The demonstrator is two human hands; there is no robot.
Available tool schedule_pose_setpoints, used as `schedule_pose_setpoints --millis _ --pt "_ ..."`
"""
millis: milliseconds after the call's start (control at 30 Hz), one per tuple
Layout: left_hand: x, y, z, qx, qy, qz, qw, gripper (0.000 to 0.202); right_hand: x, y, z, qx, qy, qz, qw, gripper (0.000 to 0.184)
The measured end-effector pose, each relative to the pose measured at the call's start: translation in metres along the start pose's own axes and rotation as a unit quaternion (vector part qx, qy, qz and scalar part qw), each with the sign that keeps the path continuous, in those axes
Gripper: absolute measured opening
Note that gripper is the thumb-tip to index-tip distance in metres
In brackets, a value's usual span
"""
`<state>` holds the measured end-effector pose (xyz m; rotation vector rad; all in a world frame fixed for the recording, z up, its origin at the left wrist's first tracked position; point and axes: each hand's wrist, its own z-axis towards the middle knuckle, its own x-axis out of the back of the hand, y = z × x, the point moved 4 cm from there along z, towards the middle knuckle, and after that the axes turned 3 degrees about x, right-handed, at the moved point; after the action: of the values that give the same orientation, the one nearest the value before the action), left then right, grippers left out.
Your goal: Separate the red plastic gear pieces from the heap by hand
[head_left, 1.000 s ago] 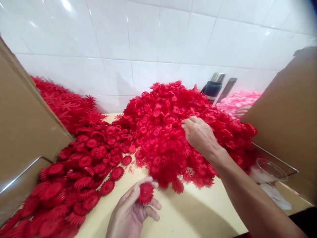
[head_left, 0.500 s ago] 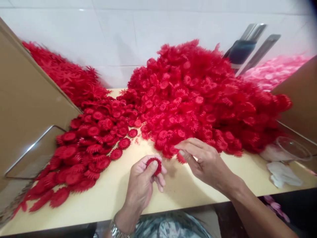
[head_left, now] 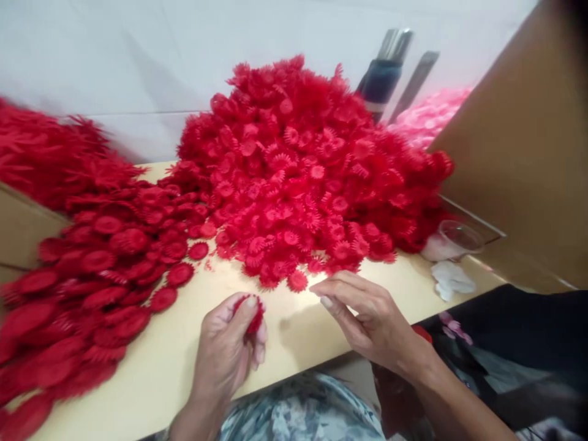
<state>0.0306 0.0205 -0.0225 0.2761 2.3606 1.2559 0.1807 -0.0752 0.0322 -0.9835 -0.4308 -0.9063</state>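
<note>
Between the thumb and fingers of my left hand (head_left: pixel 229 340) is a round red artificial flower piece (head_left: pixel 255 318) with a fringed rim, partly hidden by my thumb. My right hand (head_left: pixel 367 309) hovers over the table near the front of a big heap of red fringed flower pieces (head_left: pixel 285 177). Its fingers are stretched out, with the thumb just below the index finger, and nothing shows between them. One loose flower piece (head_left: pixel 297 281) lies just left of these fingertips. More cupped red flower pieces (head_left: pixel 96 263) are piled to the left of my left hand.
Spiky red petal pieces (head_left: pixel 50 153) are heaped at the far left by a cardboard panel (head_left: pixel 27 226). A cardboard box wall (head_left: pixel 519 159) stands at right. Near it are a clear plastic cup (head_left: pixel 459 239), crumpled white tissue (head_left: pixel 452 278), pink pieces (head_left: pixel 432 113) and a dark-banded metal object (head_left: pixel 383 73).
The view has turned right, so the heaps sit farther left. My right hand has drawn slightly away from the front of the heap. My left hand still holds the red flower piece.
</note>
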Motion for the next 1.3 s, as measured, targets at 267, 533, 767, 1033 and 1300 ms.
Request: schedule_pose_setpoints --millis 267,533,767,1033,1300 --pt "-0.001 -0.010 0.002 -0.022 -0.011 0.053 0.998 0.040 -0.035 -0.022 0.020 -0.005 0.005 0.084 0.996 0.007" --pt "-0.001 -0.019 0.000 -0.004 -0.035 0.078 0.996 0.060 -0.060 -0.022 0.019 0.030 -0.060 0.083 0.994 0.004" --pt "-0.001 -0.020 -0.006 0.000 -0.135 0.048 0.990 0.037 -0.064 -0.017 0.016 0.034 -0.046 0.016 0.998 0.020" --pt "0.006 -0.021 -0.010 0.026 -0.118 0.094 0.988 0.020 -0.065 -0.014 0.017 -0.017 0.058 -0.005 0.998 0.015" --pt "0.019 -0.002 -0.011 -0.004 -0.027 -0.001 1.000 0.022 -0.015 0.022 0.070 0.032 0.135 -0.195 0.971 0.019"
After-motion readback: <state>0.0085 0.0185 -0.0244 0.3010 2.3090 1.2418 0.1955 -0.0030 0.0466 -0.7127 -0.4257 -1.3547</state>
